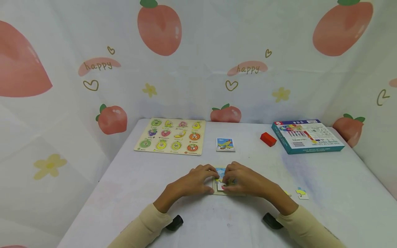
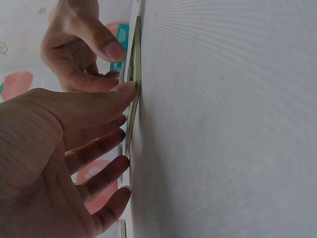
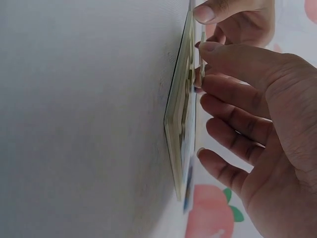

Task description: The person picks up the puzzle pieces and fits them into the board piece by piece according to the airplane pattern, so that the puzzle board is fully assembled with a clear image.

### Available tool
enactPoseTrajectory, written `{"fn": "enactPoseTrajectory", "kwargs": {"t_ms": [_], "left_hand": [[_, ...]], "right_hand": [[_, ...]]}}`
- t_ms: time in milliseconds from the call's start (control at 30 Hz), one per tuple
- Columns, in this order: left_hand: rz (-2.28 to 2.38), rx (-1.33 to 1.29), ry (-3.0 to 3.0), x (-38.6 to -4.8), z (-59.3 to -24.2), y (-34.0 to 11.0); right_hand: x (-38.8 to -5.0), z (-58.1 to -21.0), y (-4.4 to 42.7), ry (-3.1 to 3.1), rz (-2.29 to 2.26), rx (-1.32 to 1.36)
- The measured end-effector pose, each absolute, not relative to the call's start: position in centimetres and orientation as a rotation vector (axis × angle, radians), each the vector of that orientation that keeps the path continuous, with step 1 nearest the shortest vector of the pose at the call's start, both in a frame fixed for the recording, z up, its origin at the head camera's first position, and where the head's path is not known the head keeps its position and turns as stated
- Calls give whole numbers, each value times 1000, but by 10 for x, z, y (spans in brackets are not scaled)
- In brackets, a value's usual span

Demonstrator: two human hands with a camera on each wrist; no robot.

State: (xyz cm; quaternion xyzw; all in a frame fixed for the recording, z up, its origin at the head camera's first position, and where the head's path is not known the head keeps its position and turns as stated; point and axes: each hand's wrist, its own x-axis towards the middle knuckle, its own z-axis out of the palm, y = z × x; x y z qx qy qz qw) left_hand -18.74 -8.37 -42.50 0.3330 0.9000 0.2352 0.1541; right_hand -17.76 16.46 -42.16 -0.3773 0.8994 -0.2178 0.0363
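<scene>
A small jigsaw puzzle board (image 1: 224, 193) with a pale rim lies on the table in front of me, partly covered by my hands. My left hand (image 1: 194, 181) holds the board at its left side, the thumb at the near edge. Between thumb and forefinger, my right hand (image 1: 245, 178) pinches a puzzle piece (image 3: 202, 64) just above the board. In the head view this piece (image 1: 220, 187) looks mostly white, over the board's lower left part. Blue and yellow picture parts show between the hands. A loose puzzle piece (image 1: 302, 194) lies to the right, with another partly hidden by the right forearm.
Behind the board lies a square airplane picture puzzle (image 1: 225, 145). A wooden fruit board (image 1: 170, 136) is at the back left. At the back right are a red block (image 1: 268, 139) and a flat teal-edged box (image 1: 310, 136). Black devices sit beneath both wrists.
</scene>
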Motion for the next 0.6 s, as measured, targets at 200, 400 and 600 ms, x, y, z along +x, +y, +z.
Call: {"fn": "enactPoseTrajectory", "kwargs": {"t_ms": [200,400,600], "left_hand": [[672,971,2582,-187,-425,-85],[679,966,2572,-187,-424,-85],[672,949,2570,-186,-424,-85]], "right_hand": [[-179,-422,160,2755,-639,-1152],[-180,-422,156,2748,-637,-1166],[-182,-424,154,2754,-604,-1150]]}}
